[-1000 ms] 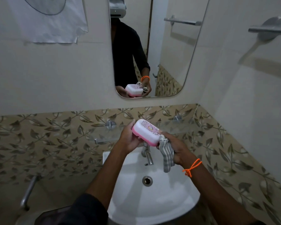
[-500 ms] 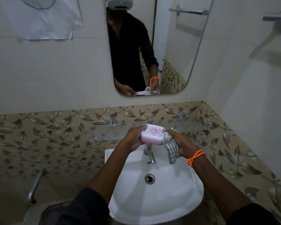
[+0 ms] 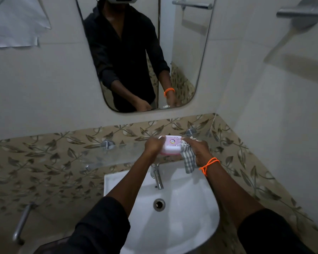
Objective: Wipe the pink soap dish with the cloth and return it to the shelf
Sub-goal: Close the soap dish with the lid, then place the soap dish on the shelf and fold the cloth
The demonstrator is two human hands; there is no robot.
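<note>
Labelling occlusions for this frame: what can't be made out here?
- Head view: underside of the pink soap dish, so contact with the glass shelf, hidden by the dish and both hands.
- Left hand fingertips: behind the dish.
- Checked cloth: upper part bunched inside the right hand.
- Dish lid emblem: too small.

Your left hand [image 3: 153,145] covers the left end of the pink soap dish [image 3: 171,146], and your right hand [image 3: 197,150] hides most of the checked cloth [image 3: 188,159]. Whether the dish touches the glass shelf [image 3: 117,154] you cannot tell. The towel bar [image 3: 301,13] runs off the right edge.
</note>
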